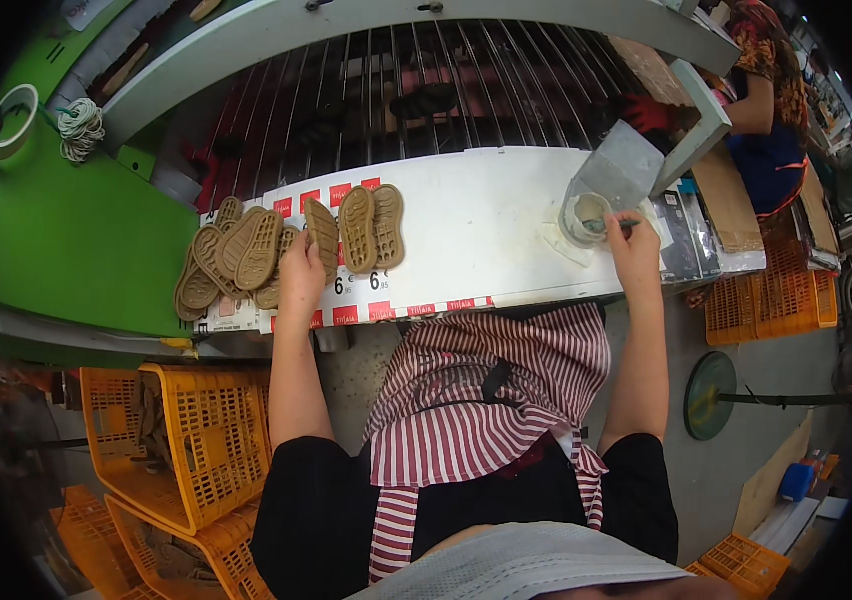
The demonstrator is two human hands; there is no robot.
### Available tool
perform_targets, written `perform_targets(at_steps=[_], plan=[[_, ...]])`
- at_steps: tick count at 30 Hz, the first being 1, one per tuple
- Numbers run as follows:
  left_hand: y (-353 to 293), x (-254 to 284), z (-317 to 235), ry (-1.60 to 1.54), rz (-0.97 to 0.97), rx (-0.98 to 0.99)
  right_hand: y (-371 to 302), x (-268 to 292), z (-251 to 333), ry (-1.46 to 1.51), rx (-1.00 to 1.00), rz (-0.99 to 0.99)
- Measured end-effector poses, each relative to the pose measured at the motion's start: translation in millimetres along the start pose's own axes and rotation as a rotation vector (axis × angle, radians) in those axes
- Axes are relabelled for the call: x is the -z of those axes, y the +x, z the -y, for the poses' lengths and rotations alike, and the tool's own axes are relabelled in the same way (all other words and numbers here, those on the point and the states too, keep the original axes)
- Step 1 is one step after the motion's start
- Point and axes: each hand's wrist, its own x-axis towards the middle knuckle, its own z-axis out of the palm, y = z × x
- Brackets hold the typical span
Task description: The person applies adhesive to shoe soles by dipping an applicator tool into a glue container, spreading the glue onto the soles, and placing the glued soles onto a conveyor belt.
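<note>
At the far left, a pale ring-shaped roll [12, 152] and a coil of whitish cord [80, 132] rest on a green surface [76, 235], with orange crates [214, 440] below it. Just right of that surface, tan shoe soles [260, 250] lie in an overlapping heap on the left end of a white board [481, 235]. The left hand [303, 278] grasps a single sole [322, 232], tilted up on its edge, between the heap and two more soles [356, 230] lying side by side, treads up. Well apart, toward the board's right end, stands a whitish cup [572, 222]. The right hand [632, 245] pinches a slim dark tool [598, 226] at the cup's mouth; its tip is too small to make out. Farther right, a co-worker's red-gloved hand [648, 113] shows beyond a pale metal frame [696, 125].
</note>
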Motion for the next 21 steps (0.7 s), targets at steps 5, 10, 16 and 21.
perform_targets(at_steps=[5,10,16,21], plan=[[7.9,11.1,17.8,-0.318,-0.069,0.071,0.4,0.5,12.8,0.035,-0.013,-0.011],[9.0,23.7,-1.7,-1.439,0.097,0.289,5.7,-1.4,7.0,0.054,-0.024,-0.011],[-5.4,-0.2,-15.9,-1.865,0.457,0.408,1.1,-10.0,2.6,0.029,-0.022,-0.004],[-20.9,-12.4,-33.6,-2.075,0.631,0.416,-6.3,-10.7,6.0,0.02,-0.011,0.001]])
